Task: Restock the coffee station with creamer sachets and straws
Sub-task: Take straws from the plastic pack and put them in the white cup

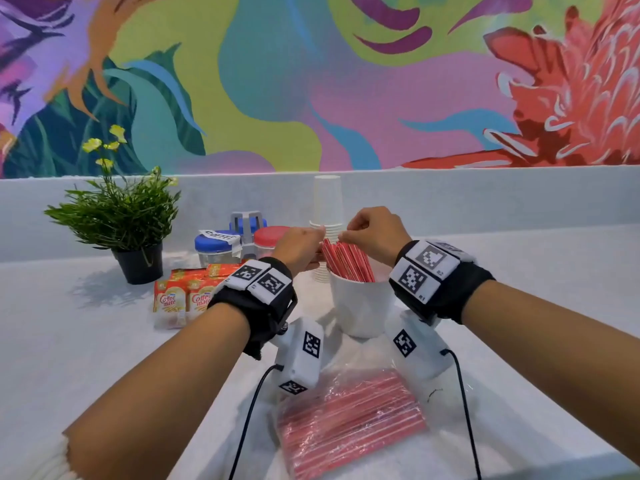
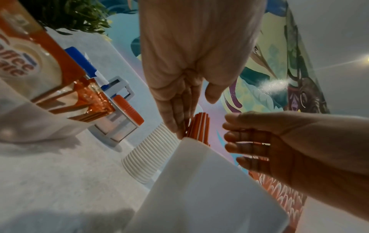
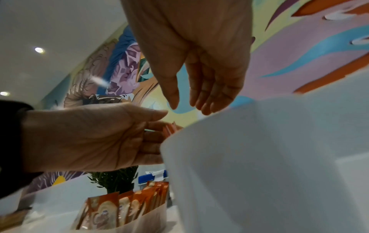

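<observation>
Red straws [image 1: 349,265] stand bundled in a white holder cup [image 1: 360,306] at mid-counter. My left hand [image 1: 303,247] has straight fingers [image 2: 175,119] that press against the left side of the bundle [image 2: 199,126]. On the right side, my right hand [image 1: 369,233] hovers at the straw tips with its fingers [image 2: 231,134] extended and nothing gripped. From the right wrist view that hand [image 3: 199,82] hangs relaxed over the cup rim [image 3: 259,157]. Creamer sachets [image 1: 181,299] stand in a clear tub to the left. A clear bag of straws [image 1: 349,420] lies near me.
A stack of white paper cups [image 1: 327,209] rises just behind the holder cup. Jars with blue lids [image 1: 216,247] and a red lid [image 1: 270,237] sit in a grey rack at the back left. A potted plant [image 1: 135,237] stands far left. A low wall backs the counter.
</observation>
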The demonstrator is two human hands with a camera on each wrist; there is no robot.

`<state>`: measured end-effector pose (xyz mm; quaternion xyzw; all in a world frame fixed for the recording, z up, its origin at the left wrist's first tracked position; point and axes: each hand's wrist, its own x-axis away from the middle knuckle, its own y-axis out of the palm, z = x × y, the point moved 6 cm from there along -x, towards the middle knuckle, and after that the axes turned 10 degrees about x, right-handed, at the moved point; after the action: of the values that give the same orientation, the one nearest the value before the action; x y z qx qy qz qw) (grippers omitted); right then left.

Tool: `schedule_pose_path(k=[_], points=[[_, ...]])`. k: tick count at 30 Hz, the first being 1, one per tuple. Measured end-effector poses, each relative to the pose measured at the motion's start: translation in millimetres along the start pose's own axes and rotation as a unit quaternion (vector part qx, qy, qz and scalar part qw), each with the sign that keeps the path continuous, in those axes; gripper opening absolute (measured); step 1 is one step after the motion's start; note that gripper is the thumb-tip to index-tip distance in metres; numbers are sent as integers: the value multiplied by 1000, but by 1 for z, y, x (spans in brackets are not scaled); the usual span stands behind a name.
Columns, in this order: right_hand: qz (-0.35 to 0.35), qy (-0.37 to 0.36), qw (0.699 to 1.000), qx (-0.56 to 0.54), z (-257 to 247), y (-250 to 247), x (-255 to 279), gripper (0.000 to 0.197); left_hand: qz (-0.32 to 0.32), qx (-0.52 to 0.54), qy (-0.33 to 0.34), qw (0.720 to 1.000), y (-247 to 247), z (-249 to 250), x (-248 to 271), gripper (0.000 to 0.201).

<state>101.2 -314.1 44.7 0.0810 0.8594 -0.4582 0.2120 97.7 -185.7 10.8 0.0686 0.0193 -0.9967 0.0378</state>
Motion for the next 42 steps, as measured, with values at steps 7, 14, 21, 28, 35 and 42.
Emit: schedule_pose_path(k=[7,14,21,28,35,42], points=[[-167,16,961,222,17,20,24,45,-40,-261,116,957,10,3,1,28],[-167,-14,971,173,20,25,22,57,-48,-347,122,929,22,-1,2,33],[-171,-53,964,198,20,27,22,62,-92,-359,87,925,20,-9,-1,38],[-252,61,964,-53,24,12,15,64,-89,-291,86,949,18,-4,7,65],[-185,130,960,-165,36,-25,34,25,-43,-251,111,961,6,37,43,60],[-193,271,933,-136,80,-29,95,7,-98,-241,86,962,16,30,117,55]])
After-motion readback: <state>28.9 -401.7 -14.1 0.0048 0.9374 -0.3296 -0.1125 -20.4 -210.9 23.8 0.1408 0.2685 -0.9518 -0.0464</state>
